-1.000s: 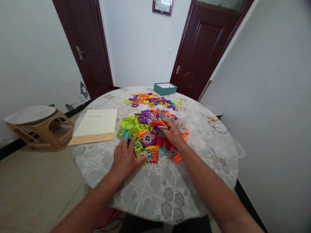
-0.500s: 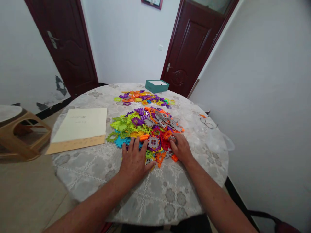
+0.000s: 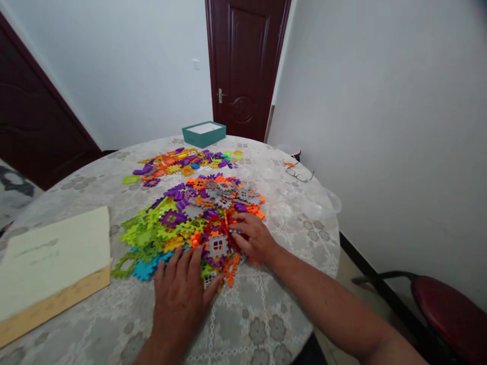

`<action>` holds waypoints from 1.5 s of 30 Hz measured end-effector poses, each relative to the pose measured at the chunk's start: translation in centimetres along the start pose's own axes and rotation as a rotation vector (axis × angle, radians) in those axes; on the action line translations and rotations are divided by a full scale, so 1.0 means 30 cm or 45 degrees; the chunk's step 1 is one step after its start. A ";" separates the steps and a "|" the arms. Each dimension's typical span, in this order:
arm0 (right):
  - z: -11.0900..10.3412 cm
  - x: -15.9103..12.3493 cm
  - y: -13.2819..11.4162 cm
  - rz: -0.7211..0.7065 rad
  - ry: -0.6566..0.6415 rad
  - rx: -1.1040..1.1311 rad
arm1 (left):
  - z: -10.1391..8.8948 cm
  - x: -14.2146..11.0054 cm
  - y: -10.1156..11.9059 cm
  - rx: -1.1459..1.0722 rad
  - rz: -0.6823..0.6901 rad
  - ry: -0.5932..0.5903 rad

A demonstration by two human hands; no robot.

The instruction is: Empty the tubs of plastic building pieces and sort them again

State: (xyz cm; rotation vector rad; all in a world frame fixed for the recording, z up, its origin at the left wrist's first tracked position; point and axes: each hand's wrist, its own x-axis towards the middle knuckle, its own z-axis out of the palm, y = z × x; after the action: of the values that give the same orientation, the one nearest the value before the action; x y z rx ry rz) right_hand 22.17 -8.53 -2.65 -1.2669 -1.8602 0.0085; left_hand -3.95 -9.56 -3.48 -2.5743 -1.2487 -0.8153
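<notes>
A large heap of plastic interlocking building pieces (image 3: 152, 228) in green, purple, grey, orange, red and blue covers the middle of the table. My left hand (image 3: 180, 284) lies palm down at the heap's near edge, its fingers spread over the pieces. Just ahead of its thumb is a grey window-shaped piece (image 3: 217, 246). At the heap's right side my right hand (image 3: 253, 235) pinches a small grey building piece (image 3: 235, 231), mostly hidden by the fingers, above some red pieces.
Behind the heap lies a second, smaller pile of pieces (image 3: 178, 163), with a green box (image 3: 204, 135) beyond it. A cream paper sheet (image 3: 57, 258) is at left. Glasses (image 3: 299, 175) and clear plastic (image 3: 323, 203) lie on the right. A red chair (image 3: 449, 309) stands beside the table.
The view has swung right and closer to the table. My right hand has come up slightly over the red pieces, with the grey piece between its fingers; my left hand stays at the near edge.
</notes>
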 end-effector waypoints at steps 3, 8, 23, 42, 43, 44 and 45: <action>0.011 0.000 -0.045 -0.029 -0.071 -0.019 | 0.000 0.004 -0.009 0.012 -0.016 0.028; -0.004 -0.013 -0.082 -0.121 -0.228 0.036 | -0.001 0.022 -0.027 0.021 -0.103 0.052; 0.048 -0.013 0.064 0.004 0.002 0.016 | 0.006 0.115 0.022 -0.265 -0.208 0.198; -0.195 -0.169 0.046 0.282 -0.106 -0.324 | -0.068 -0.051 0.092 0.072 -0.200 -0.262; -0.196 -0.197 0.037 0.298 -0.145 -0.351 | -0.057 -0.040 0.084 0.078 -0.228 -0.248; -0.194 -0.221 0.030 0.303 -0.185 -0.371 | -0.046 -0.025 0.077 0.077 -0.244 -0.242; -0.188 -0.239 0.023 0.295 -0.223 -0.381 | -0.035 -0.006 0.070 0.071 -0.249 -0.239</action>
State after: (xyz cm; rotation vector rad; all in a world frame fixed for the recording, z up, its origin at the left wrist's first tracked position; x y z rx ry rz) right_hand 27.14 -16.08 -3.98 -1.7326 -1.9009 -0.0373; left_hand -2.83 -11.41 -2.53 -2.5625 -1.5733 -0.5706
